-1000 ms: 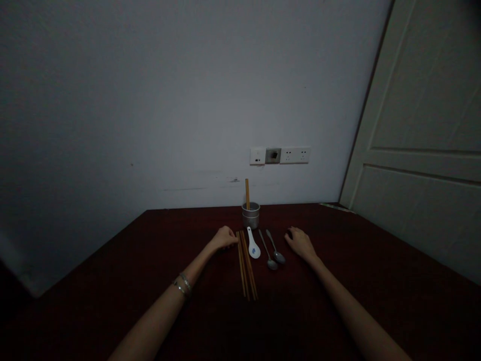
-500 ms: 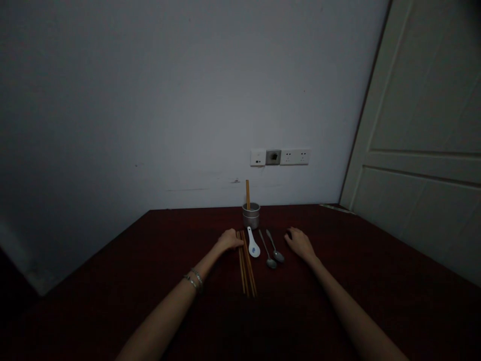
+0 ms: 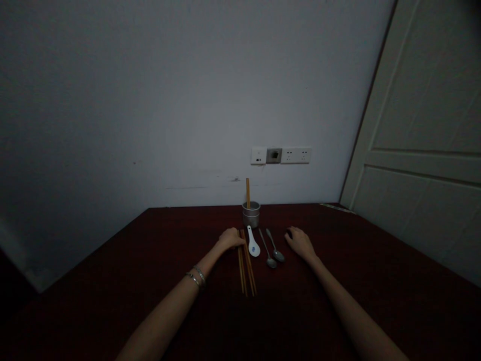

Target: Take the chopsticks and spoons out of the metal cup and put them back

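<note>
My left hand is closed at the upper ends of several wooden chopsticks, its thumb lying across some of them. The chopsticks lie on the table, fanned slightly. Right beside them is a white ceramic spoon with a blue mark in its bowl. Two metal spoons, one slimmer and one broader, lie further right. My right hand rests on the table right of these spoons, holding nothing, thumb and fingers apart. Behind the ceramic spoon stands a metal cup with upright chopsticks in it.
The dark red table reaches back to a pale wall. Wall sockets sit above its back edge. To the right is a white panelled door.
The left thumb has shifted slightly to the right over the chopsticks, and their lower ends have moved a little. My right hand stays where it was.
</note>
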`<state>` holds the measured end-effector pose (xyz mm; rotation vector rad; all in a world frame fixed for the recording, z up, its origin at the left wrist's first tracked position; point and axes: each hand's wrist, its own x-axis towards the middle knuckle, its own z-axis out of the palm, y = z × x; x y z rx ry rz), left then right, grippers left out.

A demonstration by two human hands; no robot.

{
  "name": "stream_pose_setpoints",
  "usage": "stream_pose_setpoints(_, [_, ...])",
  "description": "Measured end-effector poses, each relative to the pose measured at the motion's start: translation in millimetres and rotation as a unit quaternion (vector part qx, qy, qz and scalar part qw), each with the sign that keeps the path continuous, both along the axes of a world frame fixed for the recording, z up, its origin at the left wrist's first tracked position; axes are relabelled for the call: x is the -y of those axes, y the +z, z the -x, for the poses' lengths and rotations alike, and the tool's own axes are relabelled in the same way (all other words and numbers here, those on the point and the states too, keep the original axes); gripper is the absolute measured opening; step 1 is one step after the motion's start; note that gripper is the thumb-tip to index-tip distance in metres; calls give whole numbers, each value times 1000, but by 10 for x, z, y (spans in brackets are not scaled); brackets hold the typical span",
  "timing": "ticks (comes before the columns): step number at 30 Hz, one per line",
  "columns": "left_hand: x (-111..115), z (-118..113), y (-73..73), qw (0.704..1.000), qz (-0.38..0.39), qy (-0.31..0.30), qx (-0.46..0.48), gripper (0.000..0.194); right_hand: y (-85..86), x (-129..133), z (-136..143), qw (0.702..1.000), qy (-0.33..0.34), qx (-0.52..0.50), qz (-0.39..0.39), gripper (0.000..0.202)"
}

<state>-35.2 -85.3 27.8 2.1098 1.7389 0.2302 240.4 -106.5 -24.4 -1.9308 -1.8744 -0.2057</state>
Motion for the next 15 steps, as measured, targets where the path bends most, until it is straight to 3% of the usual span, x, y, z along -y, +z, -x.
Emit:
stream_pose_setpoints(10, [3,-27,-12,998,-48,19,-22,30,-45,-54,-34,1000,2,7,6,38])
stream_pose_setpoints(15, [18,-20,212,994,-97,42,0,33,-44,-38,-21,1000,9,-9,-1,38])
